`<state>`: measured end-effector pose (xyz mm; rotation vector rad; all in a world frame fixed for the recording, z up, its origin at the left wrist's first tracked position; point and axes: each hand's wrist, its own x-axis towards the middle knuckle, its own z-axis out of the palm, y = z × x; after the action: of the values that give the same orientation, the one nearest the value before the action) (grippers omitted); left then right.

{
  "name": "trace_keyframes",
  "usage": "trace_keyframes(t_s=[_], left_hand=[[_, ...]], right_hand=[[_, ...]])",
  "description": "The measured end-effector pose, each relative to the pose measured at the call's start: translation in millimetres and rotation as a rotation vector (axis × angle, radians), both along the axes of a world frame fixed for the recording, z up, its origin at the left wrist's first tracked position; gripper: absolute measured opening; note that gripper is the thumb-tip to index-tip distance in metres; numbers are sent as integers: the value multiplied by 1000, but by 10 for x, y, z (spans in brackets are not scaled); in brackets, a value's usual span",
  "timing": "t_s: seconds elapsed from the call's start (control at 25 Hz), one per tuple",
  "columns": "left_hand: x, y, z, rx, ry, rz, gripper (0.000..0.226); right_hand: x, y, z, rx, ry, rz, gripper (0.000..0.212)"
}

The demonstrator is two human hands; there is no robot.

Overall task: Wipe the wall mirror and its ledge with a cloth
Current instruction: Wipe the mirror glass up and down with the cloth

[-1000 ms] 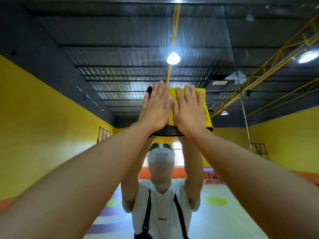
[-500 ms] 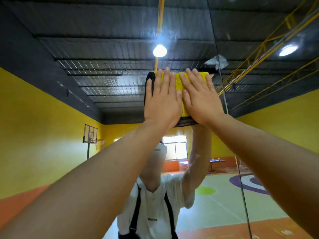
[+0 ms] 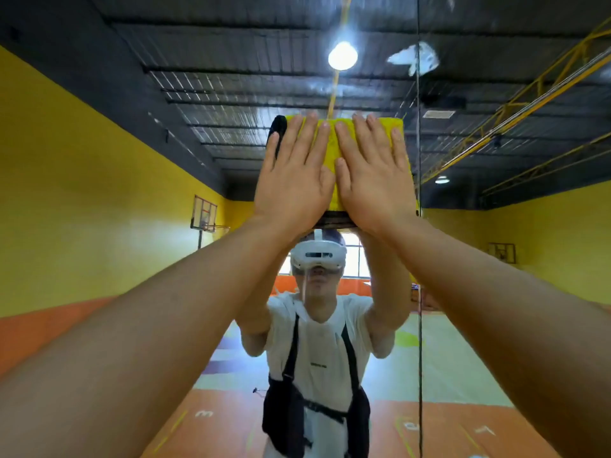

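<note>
Head view: both arms reach up to the wall mirror [image 3: 139, 180]. The left hand [image 3: 292, 186] and right hand [image 3: 375, 183] lie side by side, fingers straight and close together, pressing the yellow cloth [image 3: 330, 150] flat against the glass — just above the reflected headset [image 3: 319, 254]. A dark vertical seam [image 3: 419, 292] runs just right of the cloth.

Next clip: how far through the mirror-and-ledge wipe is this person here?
Done: no finished patch can be confirmed. In hand: left hand and right hand press a yellow cloth flat against the mirror, up high. Left: a white smear above the cloth, beside the panel seam; the ledge is out of view, so its state cannot be told.
</note>
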<state>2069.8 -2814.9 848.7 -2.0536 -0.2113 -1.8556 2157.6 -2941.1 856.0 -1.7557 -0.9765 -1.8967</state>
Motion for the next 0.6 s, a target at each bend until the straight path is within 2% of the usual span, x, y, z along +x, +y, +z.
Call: trace_keyframes(t_s=[0.28,0.6], left_hand=[[5,-57,-921,10,-11,12,62],[-93,-34,-2152,3,105,21,59]], right_hand=[[81,-83,-853,-26,-45,68,59],[-7,-156,-2166,-106,16,31,53]])
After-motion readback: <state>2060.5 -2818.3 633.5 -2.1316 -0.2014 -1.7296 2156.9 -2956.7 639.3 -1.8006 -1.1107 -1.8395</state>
